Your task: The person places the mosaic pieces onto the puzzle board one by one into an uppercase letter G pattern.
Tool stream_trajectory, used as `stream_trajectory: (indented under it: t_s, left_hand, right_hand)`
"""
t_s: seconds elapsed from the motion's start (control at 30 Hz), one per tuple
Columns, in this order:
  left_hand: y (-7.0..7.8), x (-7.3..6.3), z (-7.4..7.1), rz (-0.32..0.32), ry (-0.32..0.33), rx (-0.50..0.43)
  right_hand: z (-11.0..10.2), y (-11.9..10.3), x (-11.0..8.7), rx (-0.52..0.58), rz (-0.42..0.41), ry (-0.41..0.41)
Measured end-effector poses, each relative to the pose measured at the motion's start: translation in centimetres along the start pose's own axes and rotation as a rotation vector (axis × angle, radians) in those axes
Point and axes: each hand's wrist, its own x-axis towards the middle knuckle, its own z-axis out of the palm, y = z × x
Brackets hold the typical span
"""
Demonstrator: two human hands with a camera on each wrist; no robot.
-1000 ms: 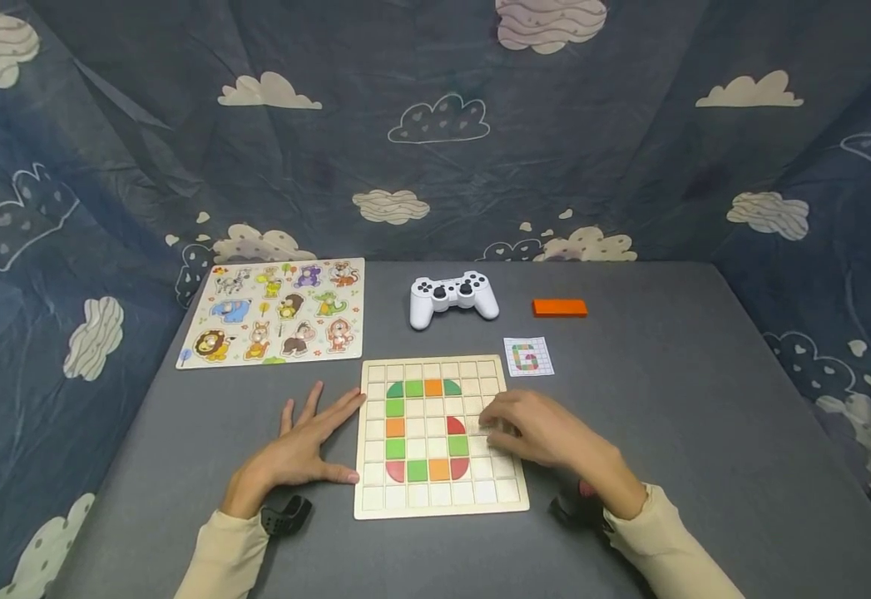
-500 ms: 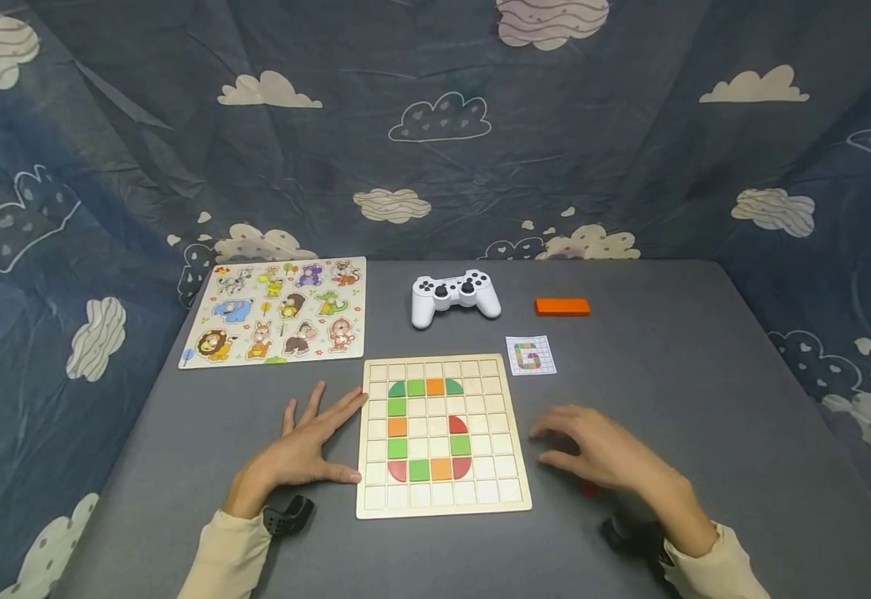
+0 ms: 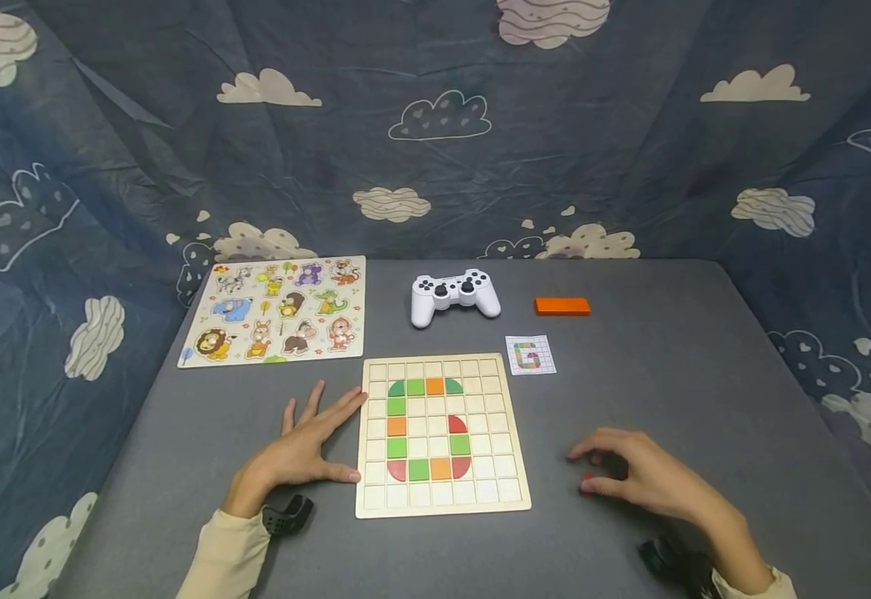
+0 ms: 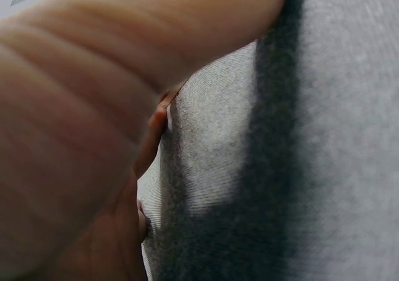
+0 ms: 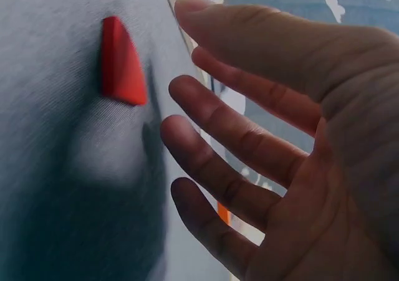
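Observation:
A wooden grid board (image 3: 486, 492) lies on the table, with green, orange and red pieces set in it in a G-like outline. My left hand (image 3: 296, 452) rests at its left edge, fingers spread and fingertips touching the rim. Right of the board, a red quarter-round piece (image 5: 123, 66) lies on the cloth. Just over it hovers my right hand (image 3: 648, 476), with relaxed fingers and nothing gripped. In the right wrist view the red piece is apart from the fingertips (image 5: 181, 131); in the head view the thumb partly hides it.
A small pattern card (image 3: 531, 356) lies by the board's upper right corner. Behind are a white game controller (image 3: 455, 297) and an orange block (image 3: 562, 307). An animal puzzle board (image 3: 274, 313) sits at the back left. Cloud-printed cloth surrounds the table.
My right hand has moved from over the board's right side out to the right, to the red piece on the table. My left hand stays at the board's edge.

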Motion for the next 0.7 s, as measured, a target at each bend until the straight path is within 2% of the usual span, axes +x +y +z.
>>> stream_trajectory:
  t_s: [0.2,0.4,0.57,0.7]
  left_hand:
    - [0.0,0.0,0.0,-0.002,0.002,0.002]
    - [-0.1,0.0,0.0,0.001,-0.002,0.000]
    - [-0.2,0.0,0.0,0.000,-0.004,-0.006]
    - [-0.1,0.0,0.1,0.003,0.000,-0.003]
  right_hand:
    - [0.2,0.5,-1.2,0.056,0.005,0.013]
    - [0.4,1.2,-1.6,0.100,-0.048,0.044]
    - [0.5,1.5,-1.7,0.121,-0.086,0.013]
    - [0.5,1.6,-1.7,0.122,-0.078,-0.021]
